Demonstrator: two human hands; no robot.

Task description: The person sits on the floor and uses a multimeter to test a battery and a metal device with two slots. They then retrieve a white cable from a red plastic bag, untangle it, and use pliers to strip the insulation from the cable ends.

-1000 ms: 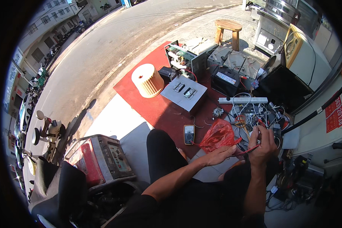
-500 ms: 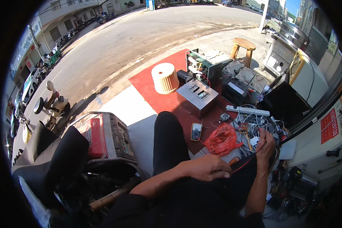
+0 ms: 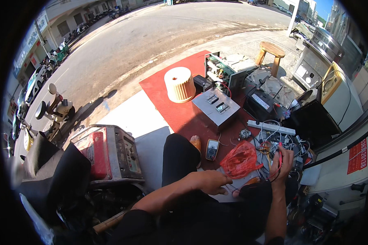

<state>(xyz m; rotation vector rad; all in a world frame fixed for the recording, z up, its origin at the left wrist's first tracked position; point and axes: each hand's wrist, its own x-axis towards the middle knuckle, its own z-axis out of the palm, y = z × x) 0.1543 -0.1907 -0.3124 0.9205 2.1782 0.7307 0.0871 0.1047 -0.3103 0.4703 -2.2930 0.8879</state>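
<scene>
My right hand (image 3: 283, 163) is closed round a red test probe (image 3: 280, 157), its tip pointing up. The probe's thin lead bends down from this hand toward my left hand (image 3: 212, 182). My left hand hovers over my lap with the thumb apart from half-curled fingers; a dark stretch of lead passes near the fingertips, and nothing shows gripped. A yellow multimeter (image 3: 212, 149) lies on the red mat, beyond my left hand. Between the multimeter and my right hand rests a crumpled red plastic bag (image 3: 240, 159). Orange-handled scissors (image 3: 265, 148) lie among tangled cables next to my right hand.
On the red mat (image 3: 159, 87) stand a ribbed cream bucket (image 3: 180, 85), upside down, a metal box (image 3: 216, 107) and an opened circuit-board unit (image 3: 221, 69). A white power strip (image 3: 271, 127) borders the cable heap. A red generator (image 3: 106, 153) is at my left, a wooden stool (image 3: 272, 51) farther off.
My left hand has drawn left, away from my right hand, its thumb now apart from the fingers. The red probe now shows upright in my right hand. The head view has shifted slightly.
</scene>
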